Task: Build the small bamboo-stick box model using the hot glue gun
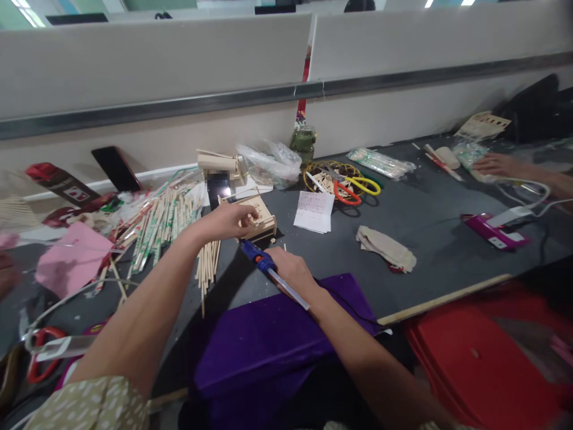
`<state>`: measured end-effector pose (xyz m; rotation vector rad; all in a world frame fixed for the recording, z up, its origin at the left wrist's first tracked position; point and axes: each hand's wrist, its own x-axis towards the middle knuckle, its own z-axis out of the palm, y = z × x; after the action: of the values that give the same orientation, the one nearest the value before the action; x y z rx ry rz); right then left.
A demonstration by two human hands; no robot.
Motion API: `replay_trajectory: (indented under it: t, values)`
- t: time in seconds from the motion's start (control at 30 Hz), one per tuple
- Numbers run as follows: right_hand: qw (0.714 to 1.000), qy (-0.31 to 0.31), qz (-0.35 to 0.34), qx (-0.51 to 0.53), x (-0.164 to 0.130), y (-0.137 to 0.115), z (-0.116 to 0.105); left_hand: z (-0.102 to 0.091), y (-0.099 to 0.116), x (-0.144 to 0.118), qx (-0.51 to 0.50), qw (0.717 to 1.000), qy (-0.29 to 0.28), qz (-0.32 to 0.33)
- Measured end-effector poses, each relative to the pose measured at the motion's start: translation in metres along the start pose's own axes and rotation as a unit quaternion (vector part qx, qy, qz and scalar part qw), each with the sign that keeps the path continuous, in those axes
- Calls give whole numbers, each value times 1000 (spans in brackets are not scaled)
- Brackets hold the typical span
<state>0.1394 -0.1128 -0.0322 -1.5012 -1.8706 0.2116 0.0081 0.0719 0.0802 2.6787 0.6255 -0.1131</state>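
My left hand (230, 220) rests over the left side of a small model made of wooden sticks (265, 224). Its fingers are bent and closed on the model, partly hiding it. My right hand (290, 272) grips a blue hot glue gun (256, 255), with a clear glue stick (289, 289) jutting from its back. The gun's nozzle points at the model's near edge, close below my left hand. Loose bare sticks (208, 266) lie in a bundle left of the gun.
Wrapped chopsticks (165, 218) and a pink sheet (74, 257) lie left. Behind are a phone (117, 169), a basket (308, 179) with scissors (358, 185), and a paper note (313, 212). A glove (385, 248) lies right. A purple box (268, 334) sits in front. Other people's hands show at both sides.
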Motion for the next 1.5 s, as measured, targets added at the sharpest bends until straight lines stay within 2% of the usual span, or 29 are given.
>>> replay_trajectory:
  t: [1.3,1.5]
  values:
    - [996,40,-26,-69,-1,3,10,0,0,0,43,999,-1,11]
    - [996,43,-30,-77,-1,4,11,3,-2,1,48,999,15,12]
